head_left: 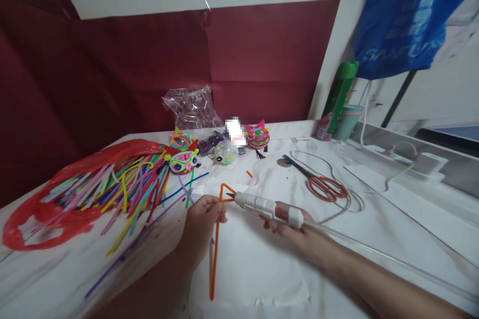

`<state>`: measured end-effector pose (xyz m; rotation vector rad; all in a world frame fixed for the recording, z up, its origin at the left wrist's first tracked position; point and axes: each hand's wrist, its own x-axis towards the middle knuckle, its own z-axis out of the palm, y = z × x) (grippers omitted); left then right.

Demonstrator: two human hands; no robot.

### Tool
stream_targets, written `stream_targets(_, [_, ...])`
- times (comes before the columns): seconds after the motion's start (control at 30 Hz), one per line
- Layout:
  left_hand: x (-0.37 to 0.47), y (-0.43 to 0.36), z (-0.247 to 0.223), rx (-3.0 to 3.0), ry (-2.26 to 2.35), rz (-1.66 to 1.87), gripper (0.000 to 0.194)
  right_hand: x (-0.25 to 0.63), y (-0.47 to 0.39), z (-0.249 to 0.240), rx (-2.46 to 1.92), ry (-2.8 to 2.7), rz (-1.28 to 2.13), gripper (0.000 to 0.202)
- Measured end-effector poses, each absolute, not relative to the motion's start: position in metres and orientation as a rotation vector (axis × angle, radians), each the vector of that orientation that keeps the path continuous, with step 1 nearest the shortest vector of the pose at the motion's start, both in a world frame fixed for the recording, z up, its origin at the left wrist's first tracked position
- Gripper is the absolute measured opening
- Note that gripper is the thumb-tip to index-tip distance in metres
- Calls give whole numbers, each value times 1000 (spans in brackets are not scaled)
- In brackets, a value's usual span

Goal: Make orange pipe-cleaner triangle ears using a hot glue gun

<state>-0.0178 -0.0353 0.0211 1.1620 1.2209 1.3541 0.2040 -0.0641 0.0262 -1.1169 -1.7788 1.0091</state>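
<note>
An orange pipe cleaner is pinched between the thumb and fingers of my left hand. Its upper end is bent into a small triangle above the fingertips, while a long straight length hangs below. My right hand is wrapped round a white hot glue gun from beneath. The gun's dark nozzle points left, at the right side of the orange triangle; whether it touches cannot be told. A clear glue stick runs out of the gun's back over my right forearm. White paper lies under both hands.
Colourful pipe cleaners spill from a red plastic bag at left. Decorated animal-face ornaments stand at the back near crumpled clear plastic. Red-handled scissors lie right, beside a loose cable. A green can and cup stand behind.
</note>
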Motion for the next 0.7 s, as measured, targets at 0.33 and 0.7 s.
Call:
stream_targets(0.33, [-14, -37, 23, 1185, 1248, 1342, 13, 200, -69, 33, -1057, -2024, 794, 6])
stream_targets(0.7, [-15, -38, 27, 1143, 1267, 1322, 11, 198, -71, 33, -1025, -1992, 691, 5])
